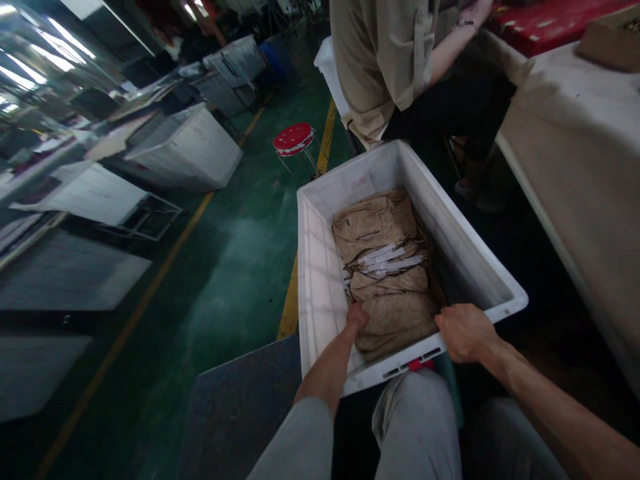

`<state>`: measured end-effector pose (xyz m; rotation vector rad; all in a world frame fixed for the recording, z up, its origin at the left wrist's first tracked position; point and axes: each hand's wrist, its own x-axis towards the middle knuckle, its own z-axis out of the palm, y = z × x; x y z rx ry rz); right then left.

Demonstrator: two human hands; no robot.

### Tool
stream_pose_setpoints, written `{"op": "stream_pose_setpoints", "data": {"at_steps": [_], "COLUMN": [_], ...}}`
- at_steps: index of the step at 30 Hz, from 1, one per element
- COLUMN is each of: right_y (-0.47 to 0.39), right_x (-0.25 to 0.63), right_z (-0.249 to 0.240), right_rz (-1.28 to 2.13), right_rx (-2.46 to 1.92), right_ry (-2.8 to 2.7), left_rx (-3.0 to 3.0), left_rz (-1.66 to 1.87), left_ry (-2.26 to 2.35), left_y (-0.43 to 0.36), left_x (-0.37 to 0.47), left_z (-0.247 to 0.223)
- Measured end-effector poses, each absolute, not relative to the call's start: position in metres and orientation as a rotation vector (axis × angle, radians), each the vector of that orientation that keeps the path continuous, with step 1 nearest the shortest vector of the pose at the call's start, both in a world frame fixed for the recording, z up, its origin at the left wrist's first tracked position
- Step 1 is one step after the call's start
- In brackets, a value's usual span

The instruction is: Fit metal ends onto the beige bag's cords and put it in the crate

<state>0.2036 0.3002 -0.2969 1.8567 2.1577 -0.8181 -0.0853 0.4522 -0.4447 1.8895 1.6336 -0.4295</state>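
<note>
A white plastic bin (320, 287) stands in front of my knees, with a stack of folded brown garments (395, 310) inside. White strips (385, 260) lie across the middle of the stack. My left hand (358, 317) is inside the bin, its curled fingers closed on the left edge of the garments. At the near right, my right hand (465, 330) is closed by the bin's rim and the stack's corner; its fingertips are hidden, so what it grips is unclear.
A seated person (385, 60) is just beyond the bin. To the right stands a covered table (580, 133). A red stool (294, 139) is on the green floor beyond the bin's left side. More bins (195, 150) and tables line the left.
</note>
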Motion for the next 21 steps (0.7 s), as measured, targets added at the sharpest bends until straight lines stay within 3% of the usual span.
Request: {"op": "stream_pose_setpoints", "data": {"at_steps": [5,9,12,16,21], "right_y": [0.296,0.290,0.281,0.260,0.229], "right_x": [0.201,0.198,0.193,0.183,0.155], "right_z": [-0.302,-0.294,-0.274,-0.235,-0.193], "right_rz": [-0.855,-0.919,-0.986,-1.062,-1.186], "right_rx": [1.910,1.972,2.070,2.239,2.509], "right_ry": [2.082,2.038,2.075,2.184,2.370], "left_rx": [2.025,2.128,2.207,2.296,2.424], "left_rz": [-0.269,-0.037,0.237,0.636,1.249], "left_ry": [1.631,1.651,1.702,1.720,1.434], "left_y": [0.443,0.438,0.437,0.415,0.298], "left_x": [-0.074,-0.069,-0.073,-0.088,-0.139], "left_z": [-0.402,-0.334,-0.258,-0.123,0.027]}}
